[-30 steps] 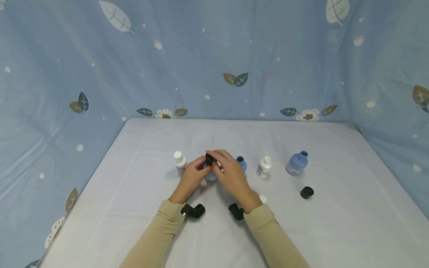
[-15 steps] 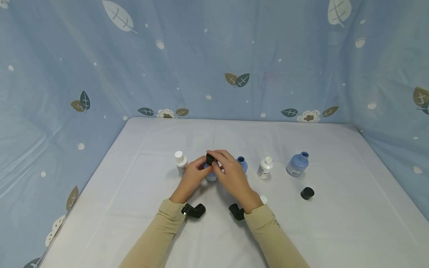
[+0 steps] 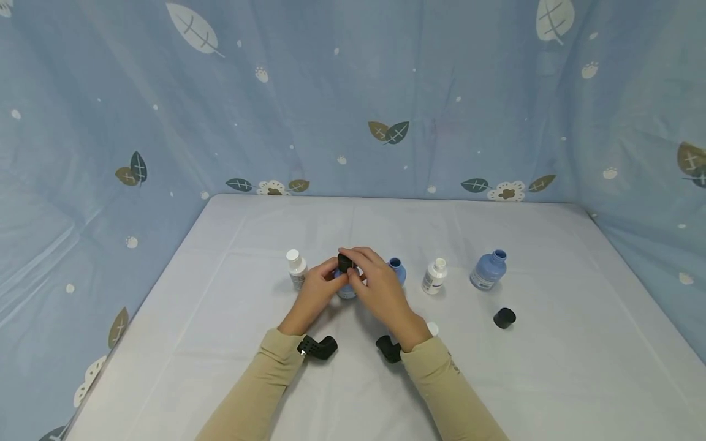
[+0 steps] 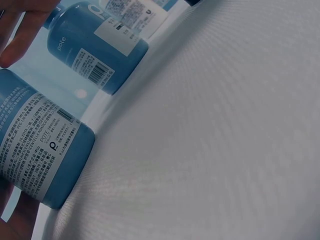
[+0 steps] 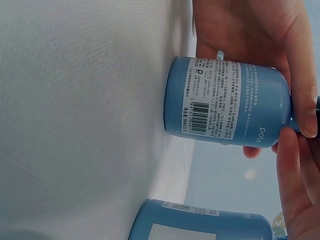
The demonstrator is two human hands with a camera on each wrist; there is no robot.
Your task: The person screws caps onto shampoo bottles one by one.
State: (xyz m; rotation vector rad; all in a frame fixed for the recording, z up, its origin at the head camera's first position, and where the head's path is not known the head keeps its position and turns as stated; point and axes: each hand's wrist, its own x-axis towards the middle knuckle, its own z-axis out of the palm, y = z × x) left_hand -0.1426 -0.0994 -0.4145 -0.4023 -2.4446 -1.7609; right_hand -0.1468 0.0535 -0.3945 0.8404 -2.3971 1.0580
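Observation:
A blue bottle (image 3: 347, 292) with a printed label stands on the table between the two hands. My left hand (image 3: 315, 295) grips it around the upper part, its thumb lying by the neck in the right wrist view. On top of the neck sits a black cap (image 3: 344, 263), which my right hand (image 3: 380, 288) pinches between thumb and fingers. The label of this blue bottle (image 5: 225, 102) faces the right wrist camera, and its base is at the tablecloth. The threads under the cap are hidden by fingers.
A white bottle (image 3: 297, 269) with its cap on stands left of the hands. Right of them are an uncapped blue bottle (image 3: 397, 271), a white bottle (image 3: 435, 277) and another uncapped blue bottle (image 3: 489, 270). A loose black cap (image 3: 504, 318) and a white cap (image 3: 432, 329) lie nearer.
Both hands stay at the bottle and its black cap, with only very slight finger movement. The other bottles and caps have not moved.

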